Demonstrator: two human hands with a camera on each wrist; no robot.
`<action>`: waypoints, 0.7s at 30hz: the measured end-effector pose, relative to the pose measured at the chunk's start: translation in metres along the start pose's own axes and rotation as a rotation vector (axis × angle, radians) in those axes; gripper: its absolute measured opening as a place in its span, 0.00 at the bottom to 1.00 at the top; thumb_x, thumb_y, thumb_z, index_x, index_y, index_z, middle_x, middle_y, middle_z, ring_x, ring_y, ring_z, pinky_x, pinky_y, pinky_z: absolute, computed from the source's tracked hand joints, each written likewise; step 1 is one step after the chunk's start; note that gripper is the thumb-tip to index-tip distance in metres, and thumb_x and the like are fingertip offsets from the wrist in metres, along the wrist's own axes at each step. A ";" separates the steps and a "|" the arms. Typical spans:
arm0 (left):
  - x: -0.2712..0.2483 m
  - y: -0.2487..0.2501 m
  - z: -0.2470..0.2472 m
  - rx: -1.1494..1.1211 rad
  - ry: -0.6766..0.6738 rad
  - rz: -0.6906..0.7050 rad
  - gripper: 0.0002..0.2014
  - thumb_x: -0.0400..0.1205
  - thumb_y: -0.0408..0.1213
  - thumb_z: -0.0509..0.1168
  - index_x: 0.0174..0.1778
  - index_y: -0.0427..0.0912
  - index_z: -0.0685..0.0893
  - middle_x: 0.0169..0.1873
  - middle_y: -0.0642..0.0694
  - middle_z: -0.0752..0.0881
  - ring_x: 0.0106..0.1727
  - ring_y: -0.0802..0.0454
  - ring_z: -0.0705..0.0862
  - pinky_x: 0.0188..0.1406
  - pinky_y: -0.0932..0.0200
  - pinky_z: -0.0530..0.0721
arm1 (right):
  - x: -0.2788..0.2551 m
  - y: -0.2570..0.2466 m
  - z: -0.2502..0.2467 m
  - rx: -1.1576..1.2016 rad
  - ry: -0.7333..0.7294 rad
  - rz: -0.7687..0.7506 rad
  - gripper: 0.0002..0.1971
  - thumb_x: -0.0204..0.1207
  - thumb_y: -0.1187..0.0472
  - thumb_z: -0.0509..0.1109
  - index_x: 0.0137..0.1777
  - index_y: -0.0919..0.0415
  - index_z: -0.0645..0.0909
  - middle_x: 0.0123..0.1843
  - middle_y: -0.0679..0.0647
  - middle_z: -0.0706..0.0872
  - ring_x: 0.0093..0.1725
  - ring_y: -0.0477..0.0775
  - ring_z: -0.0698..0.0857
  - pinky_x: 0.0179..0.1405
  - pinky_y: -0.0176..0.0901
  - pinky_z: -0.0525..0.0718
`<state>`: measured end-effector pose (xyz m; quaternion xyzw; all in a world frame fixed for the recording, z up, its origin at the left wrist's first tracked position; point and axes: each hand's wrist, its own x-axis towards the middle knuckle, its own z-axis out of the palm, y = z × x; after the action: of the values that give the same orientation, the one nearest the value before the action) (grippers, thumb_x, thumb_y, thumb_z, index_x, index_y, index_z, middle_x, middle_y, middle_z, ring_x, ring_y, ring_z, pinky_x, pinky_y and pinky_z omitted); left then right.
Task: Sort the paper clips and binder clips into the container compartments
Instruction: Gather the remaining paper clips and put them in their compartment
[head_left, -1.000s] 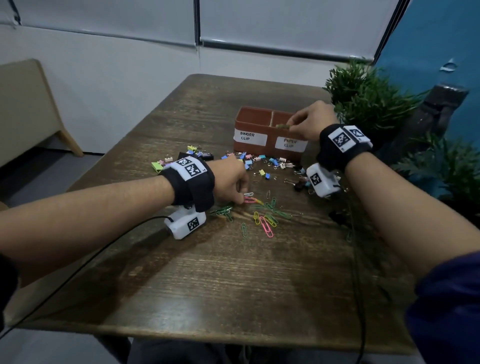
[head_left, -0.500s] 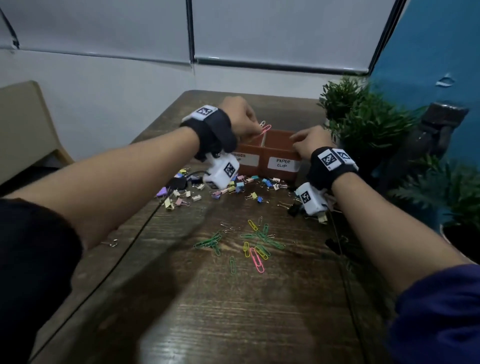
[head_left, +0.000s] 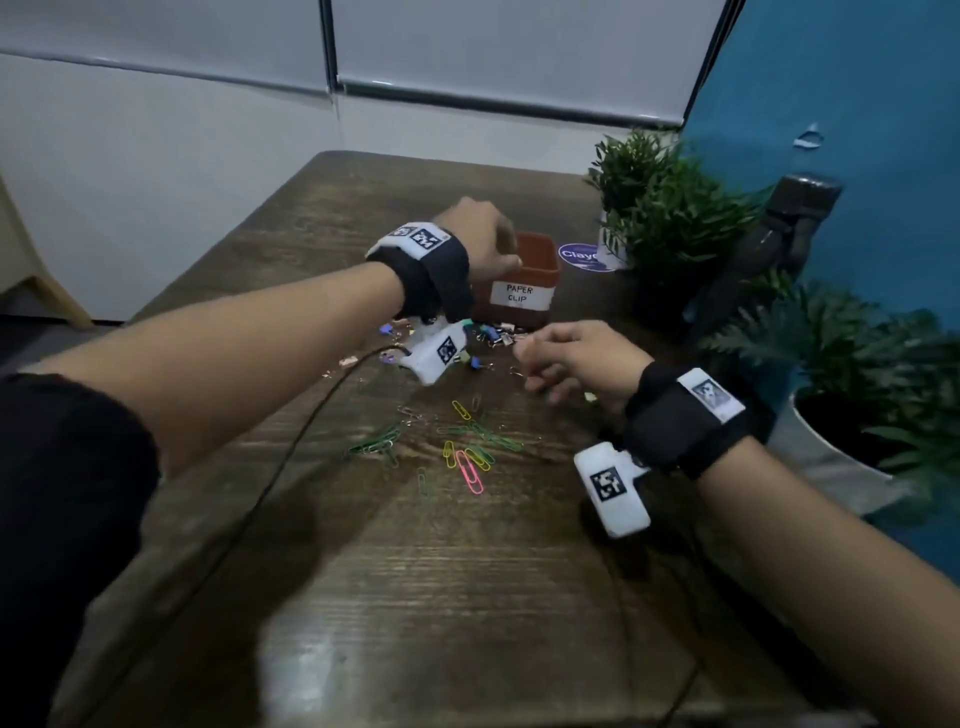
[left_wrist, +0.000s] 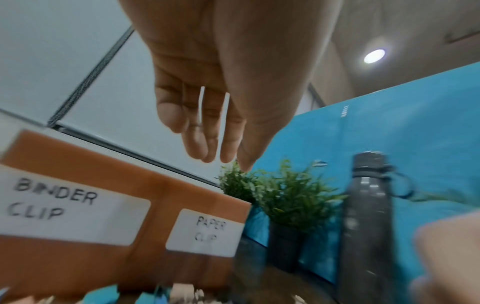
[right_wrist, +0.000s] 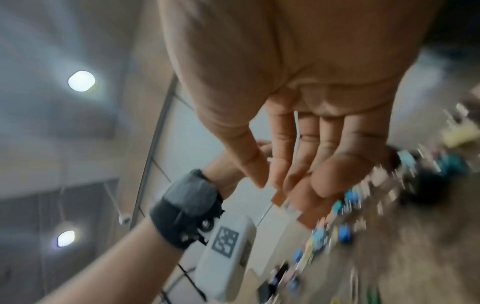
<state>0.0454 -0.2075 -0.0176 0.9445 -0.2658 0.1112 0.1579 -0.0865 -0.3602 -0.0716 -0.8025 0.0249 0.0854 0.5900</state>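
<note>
- Both hands have shifted since half a second ago: the left hand (head_left: 480, 241), which then held a pink paper clip above the container (head_left: 524, 283), now hangs over it with fingers (left_wrist: 197, 131) straight and close together, nothing seen in them; the right hand (head_left: 571, 358) has come back from the container's rim to hover nearer the person
- Right hand's fingers (right_wrist: 303, 156) are loosely extended, holding nothing
- Container sits under the left hand, labelled "BINDER CLIP" (left_wrist: 64, 211) and "PAPER CLIP" (left_wrist: 205, 232); the hand hides what lies inside
- Binder clips (head_left: 488, 335) lie scattered between the two hands, just before the container
- Paper clips (head_left: 467, 447) lie loose on the table (head_left: 415, 597), nearer the person than either hand; a pink one (head_left: 470, 473) is nearest
</note>
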 end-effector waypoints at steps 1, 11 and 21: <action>-0.021 0.001 -0.005 -0.002 -0.021 0.058 0.11 0.77 0.52 0.71 0.49 0.50 0.90 0.43 0.55 0.88 0.45 0.54 0.86 0.45 0.60 0.81 | -0.006 0.007 0.005 0.080 -0.031 0.023 0.01 0.79 0.65 0.73 0.47 0.62 0.84 0.37 0.56 0.86 0.31 0.50 0.87 0.23 0.36 0.83; -0.138 0.002 0.021 0.250 -0.782 0.180 0.61 0.59 0.79 0.68 0.85 0.56 0.55 0.85 0.52 0.58 0.84 0.49 0.59 0.83 0.46 0.58 | -0.016 0.043 0.021 0.336 0.181 0.055 0.09 0.83 0.55 0.69 0.55 0.61 0.82 0.44 0.53 0.86 0.39 0.47 0.86 0.37 0.35 0.80; -0.144 0.007 0.034 0.048 -0.528 0.472 0.11 0.80 0.47 0.71 0.55 0.49 0.89 0.45 0.52 0.88 0.43 0.58 0.81 0.46 0.57 0.81 | -0.017 0.051 0.023 0.802 0.206 0.131 0.34 0.83 0.35 0.56 0.64 0.68 0.81 0.59 0.65 0.88 0.57 0.60 0.89 0.56 0.48 0.85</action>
<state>-0.0738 -0.1582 -0.0900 0.8566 -0.5057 -0.0970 0.0316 -0.1129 -0.3549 -0.1230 -0.5101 0.1660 0.0253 0.8435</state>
